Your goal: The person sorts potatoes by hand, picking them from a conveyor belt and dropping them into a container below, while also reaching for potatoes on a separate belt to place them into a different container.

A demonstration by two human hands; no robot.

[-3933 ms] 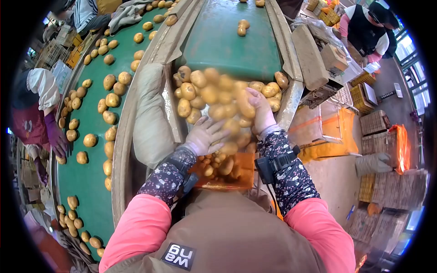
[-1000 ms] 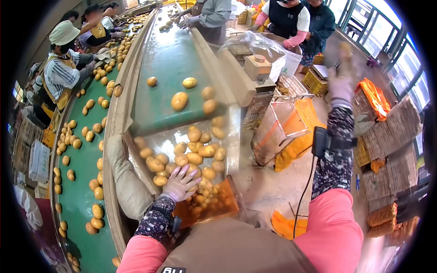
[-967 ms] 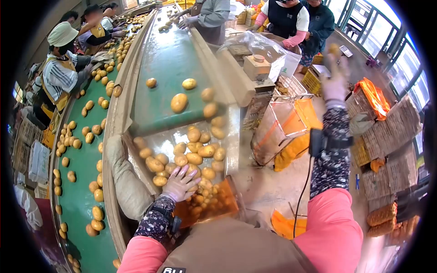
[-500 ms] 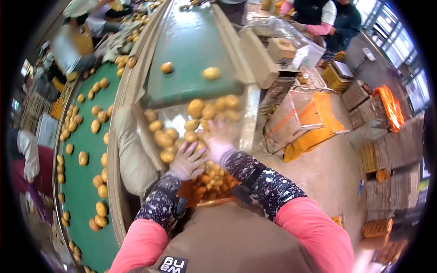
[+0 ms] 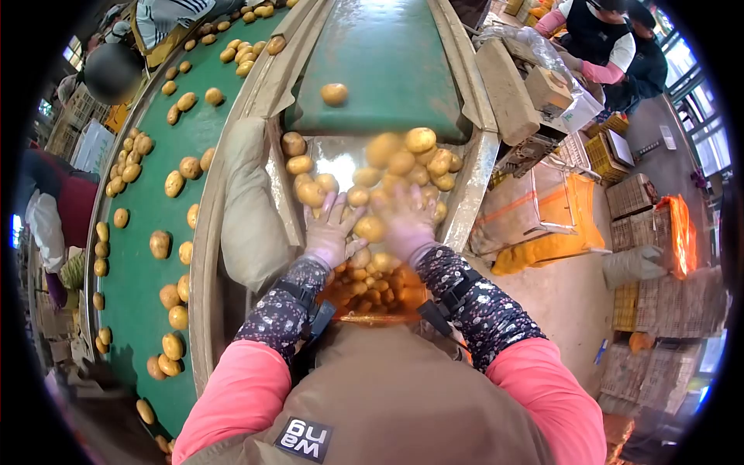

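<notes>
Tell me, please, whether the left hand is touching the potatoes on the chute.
Touching. The head view shows the left hand spread flat over the potatoes, fingers resting against several.

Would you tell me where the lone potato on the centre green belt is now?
In the head view, the lone potato lies upper centre, on the left part of the centre green belt, just short of the potato pile on the metal chute.
</notes>
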